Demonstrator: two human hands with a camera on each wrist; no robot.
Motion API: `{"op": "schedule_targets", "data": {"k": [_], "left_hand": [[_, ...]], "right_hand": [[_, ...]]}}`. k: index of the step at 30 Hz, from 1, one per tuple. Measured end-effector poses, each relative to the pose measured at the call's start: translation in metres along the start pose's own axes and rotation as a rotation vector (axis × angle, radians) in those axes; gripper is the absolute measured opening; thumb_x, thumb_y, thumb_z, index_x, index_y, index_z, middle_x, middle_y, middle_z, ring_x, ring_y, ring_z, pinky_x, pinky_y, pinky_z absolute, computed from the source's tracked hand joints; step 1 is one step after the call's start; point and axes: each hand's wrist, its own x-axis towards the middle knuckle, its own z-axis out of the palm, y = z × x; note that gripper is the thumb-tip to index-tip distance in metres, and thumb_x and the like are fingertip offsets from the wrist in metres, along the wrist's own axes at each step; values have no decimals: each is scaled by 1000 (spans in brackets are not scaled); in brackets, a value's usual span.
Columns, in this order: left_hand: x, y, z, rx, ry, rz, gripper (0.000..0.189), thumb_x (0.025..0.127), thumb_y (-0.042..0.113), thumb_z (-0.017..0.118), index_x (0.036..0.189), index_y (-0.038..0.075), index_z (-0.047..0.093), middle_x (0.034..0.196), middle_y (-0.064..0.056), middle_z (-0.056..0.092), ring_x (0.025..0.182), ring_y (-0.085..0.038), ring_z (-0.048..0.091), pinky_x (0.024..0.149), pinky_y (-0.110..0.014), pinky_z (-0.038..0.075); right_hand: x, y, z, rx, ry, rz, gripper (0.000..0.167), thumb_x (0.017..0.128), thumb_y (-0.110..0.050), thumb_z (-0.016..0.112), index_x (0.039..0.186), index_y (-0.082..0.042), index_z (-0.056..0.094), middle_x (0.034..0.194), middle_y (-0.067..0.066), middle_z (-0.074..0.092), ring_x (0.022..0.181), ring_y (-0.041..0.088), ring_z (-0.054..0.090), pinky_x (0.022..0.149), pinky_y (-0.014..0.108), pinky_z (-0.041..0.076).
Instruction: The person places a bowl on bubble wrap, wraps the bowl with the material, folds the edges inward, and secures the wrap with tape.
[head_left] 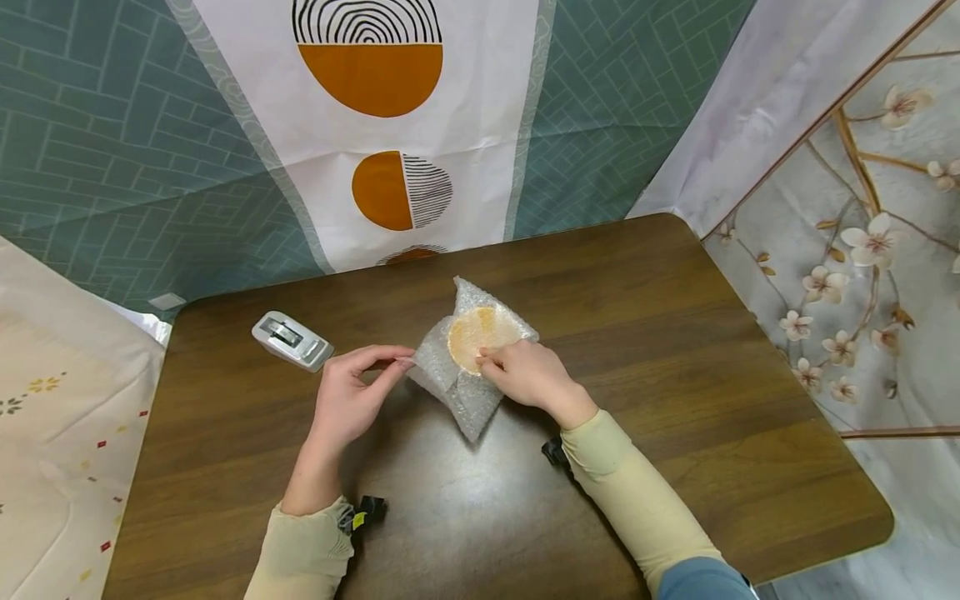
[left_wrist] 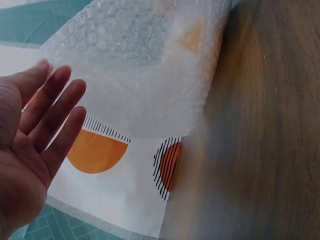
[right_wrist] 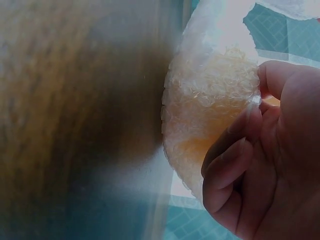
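Observation:
A sheet of clear bubble wrap point(head_left: 474, 404) lies folded around a round, flat orange-and-cream item point(head_left: 468, 335) at the middle of the table. My left hand point(head_left: 351, 396) pinches the wrap's left corner between thumb and index finger, drawing that flap out to the side; its other fingers extend loosely in the left wrist view. On the right, my right hand point(head_left: 531, 375) grips the wrap over the round item's lower right edge, thumb against curled fingers point(right_wrist: 227, 167). Bubbled plastic veils the item, so its exact kind is hidden.
A grey-white tape dispenser point(head_left: 292, 340) sits on the brown wooden table point(head_left: 660, 333), beyond my left hand. Patterned cloth point(head_left: 480, 125) hangs along the table's back edge. Floral panels point(head_left: 847, 317) stand to the right.

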Motion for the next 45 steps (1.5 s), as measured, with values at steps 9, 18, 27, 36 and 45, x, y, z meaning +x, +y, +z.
{"op": "schedule_targets", "data": {"k": [9,18,27,36,45], "left_hand": [[1,0,-1,4,27,34,23,93,-6,79,107,11,84,103,1,81,92,-10,72,82,-16,55],[2,-8,-1,32,49,26,21,95,-3,78,110,11,83,107,2,80,93,-18,74,84,-19,56],[1,-12,8,57,94,91,27,93,-7,78,115,7,82,112,-5,81,94,-18,75,86,-21,55],[-1,-12,27,168,29,182,41,91,-1,80,131,10,77,127,-2,77,112,-25,74,97,-40,54],[-3,-15,40,212,-22,199,54,91,6,84,143,10,68,137,-6,73,116,-32,71,104,-54,47]], "right_hand": [[0,1,1,23,-8,21,46,110,-38,43,148,-27,66,147,-13,64,128,25,67,87,46,59],[1,0,-2,25,-7,3,45,110,-35,42,147,-26,66,147,-12,64,123,25,69,82,43,58],[0,1,-3,44,-16,-21,45,111,-33,41,146,-25,67,149,-10,63,133,26,63,93,47,58],[3,4,-1,19,-23,-99,40,112,-33,47,141,-25,73,147,-9,64,129,25,67,99,47,56],[2,4,-2,54,-21,-142,39,111,-32,47,112,-18,84,87,-2,73,70,11,58,71,36,51]]}}
